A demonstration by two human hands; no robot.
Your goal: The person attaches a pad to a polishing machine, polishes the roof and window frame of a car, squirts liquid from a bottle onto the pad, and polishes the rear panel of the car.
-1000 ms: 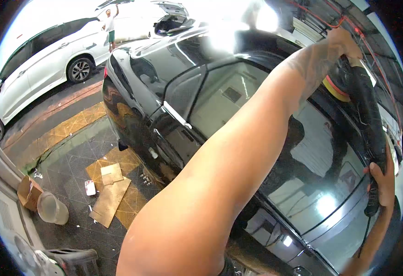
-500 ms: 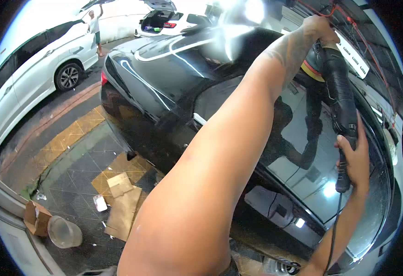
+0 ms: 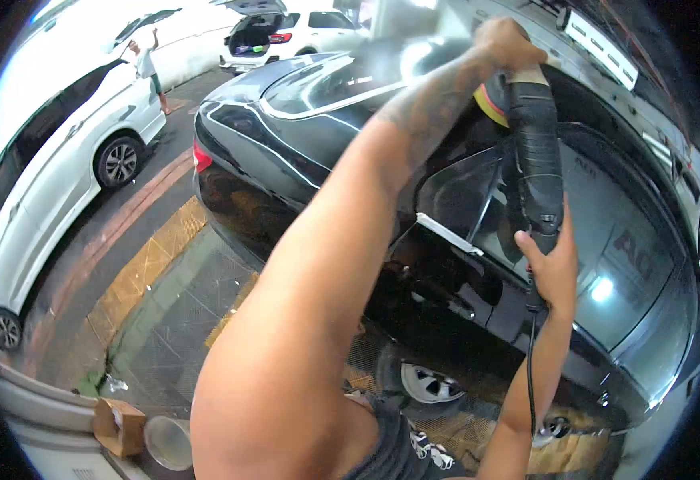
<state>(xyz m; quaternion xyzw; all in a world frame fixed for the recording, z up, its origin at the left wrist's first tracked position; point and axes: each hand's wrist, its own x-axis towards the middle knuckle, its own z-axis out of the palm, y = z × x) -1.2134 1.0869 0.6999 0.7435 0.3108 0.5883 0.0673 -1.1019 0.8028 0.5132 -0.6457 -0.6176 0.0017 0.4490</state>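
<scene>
A black power polisher (image 3: 536, 152) with a cord hanging from its lower end is held over the side of a glossy black car (image 3: 446, 272). My left hand (image 3: 510, 44) is wrapped round the top of its head, my tattooed forearm stretched across the view. Lower down, my right hand (image 3: 554, 268) grips the rear handle, thumb on the near side. The yellow and red edge of the pad (image 3: 491, 106) shows beside the head, near the car's roof; whether it touches the paint is hidden.
A white car (image 3: 62, 184) stands at the left, and a person (image 3: 146, 64) with a raised arm is behind it. Farther back is another white car (image 3: 318, 30) with its tailgate up. A cardboard box (image 3: 120, 428) and a plastic bucket (image 3: 168, 442) sit at the lower left.
Both hands and the polisher have moved left in the view, towards the car's rear. The view has shifted too, and the cardboard sheets on the floor are now mostly hidden behind my arm.
</scene>
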